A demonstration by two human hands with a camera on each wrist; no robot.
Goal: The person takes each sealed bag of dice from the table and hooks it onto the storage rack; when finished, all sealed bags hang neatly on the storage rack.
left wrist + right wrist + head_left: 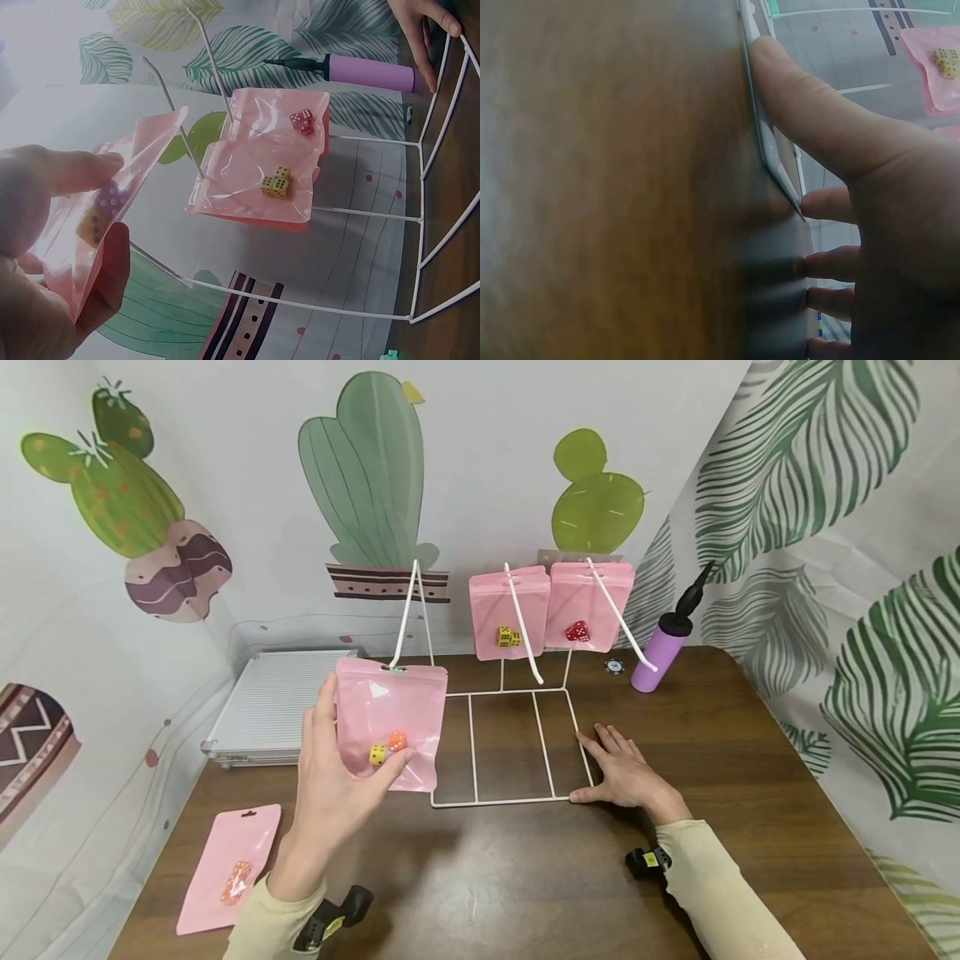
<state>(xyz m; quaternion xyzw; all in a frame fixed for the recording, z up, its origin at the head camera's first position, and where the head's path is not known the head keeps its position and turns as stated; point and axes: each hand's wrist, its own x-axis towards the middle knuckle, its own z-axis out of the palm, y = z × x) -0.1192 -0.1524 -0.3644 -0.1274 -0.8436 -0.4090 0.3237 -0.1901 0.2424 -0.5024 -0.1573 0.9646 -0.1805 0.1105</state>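
Note:
My left hand (pixel 330 806) pinches a pink zip bag (pixel 386 697) between thumb and fingers, with yellow, orange and purple dice showing inside. The bag's hang hole is at the tip of the left hook (pixel 406 618) of a white wire rack (pixel 495 802); whether the tip is through the hole I cannot tell. Pink bags with yellow dice (pixel 487 602) hang on the middle hook, and bags with red dice (pixel 592 593) on the right one. My right hand (pixel 630 777) rests at the rack's front right corner, fingers spread on the table, thumb on the wire in the right wrist view (pixel 817 112).
Another pink bag (pixel 217 893) with orange dice lies flat at the table's left. Behind it sits a silver ribbed case (pixel 277 693). A purple hand pump (pixel 660 652) stands at the back right, near a poker chip (pixel 614 666). A printed cloth hangs behind the table.

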